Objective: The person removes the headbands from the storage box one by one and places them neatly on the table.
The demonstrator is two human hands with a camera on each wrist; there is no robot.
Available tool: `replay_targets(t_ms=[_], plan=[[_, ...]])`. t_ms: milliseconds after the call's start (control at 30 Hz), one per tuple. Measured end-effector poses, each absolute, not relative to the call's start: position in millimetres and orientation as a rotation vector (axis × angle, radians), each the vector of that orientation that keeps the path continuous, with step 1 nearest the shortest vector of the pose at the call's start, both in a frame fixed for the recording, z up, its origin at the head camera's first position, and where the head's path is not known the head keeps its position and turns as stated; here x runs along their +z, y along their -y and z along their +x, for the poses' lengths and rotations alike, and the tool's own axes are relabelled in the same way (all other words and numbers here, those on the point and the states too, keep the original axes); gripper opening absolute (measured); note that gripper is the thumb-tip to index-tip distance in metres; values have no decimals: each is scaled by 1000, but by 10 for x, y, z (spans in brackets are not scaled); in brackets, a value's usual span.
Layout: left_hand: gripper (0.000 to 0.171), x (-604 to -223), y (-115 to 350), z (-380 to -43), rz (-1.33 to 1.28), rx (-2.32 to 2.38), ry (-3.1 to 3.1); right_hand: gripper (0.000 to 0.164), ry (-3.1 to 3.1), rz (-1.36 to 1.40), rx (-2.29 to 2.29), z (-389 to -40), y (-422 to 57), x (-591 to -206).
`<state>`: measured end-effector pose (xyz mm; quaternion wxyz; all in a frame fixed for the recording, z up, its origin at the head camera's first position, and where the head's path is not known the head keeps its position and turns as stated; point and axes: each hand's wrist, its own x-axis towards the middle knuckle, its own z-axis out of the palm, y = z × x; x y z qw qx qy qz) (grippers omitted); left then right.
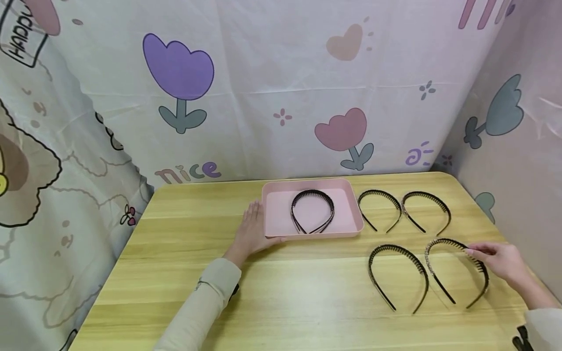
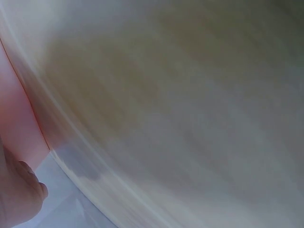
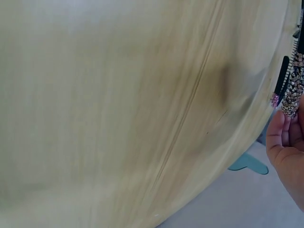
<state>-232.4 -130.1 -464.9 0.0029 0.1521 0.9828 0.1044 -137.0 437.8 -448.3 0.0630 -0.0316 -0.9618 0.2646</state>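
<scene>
My right hand [image 1: 502, 261] pinches the upper right side of a black toothed headband [image 1: 428, 258] at the front right of the table. The right wrist view shows glittery beads on this headband [image 3: 293, 88] at the fingertips. Just left of it lies another toothed headband [image 1: 373, 278]. My left hand [image 1: 250, 231] rests at the pink tray [image 1: 276, 209], its fingers extended along the left wall and its thumb at the front edge. Inside the tray are black headbands [image 1: 312, 192] nested together; how many cannot be told.
Right of the tray, two more headbands [image 1: 379, 192] lie side by side, the farther right headband [image 1: 423, 194] near the back corner. The wooden table [image 1: 184, 278] meets a patterned cloth [image 1: 254, 97] behind, with cloth also at both sides.
</scene>
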Motion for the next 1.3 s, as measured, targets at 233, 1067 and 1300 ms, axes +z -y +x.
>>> replay_targets(t_ms=[233,1067,1300], plan=[[122,-4643,1288,-2319,478,330,-3089,30,2941,-84,748,-1368,-4431,-4502],[120,-4645,1313,-2308,470,318,-3084,43,3031,-306,787,-1344,-4512,-4609],[120,-4645,1312,-2294,493,333,-3081,45,2962,-300,744,-1355,-4447,-4562]])
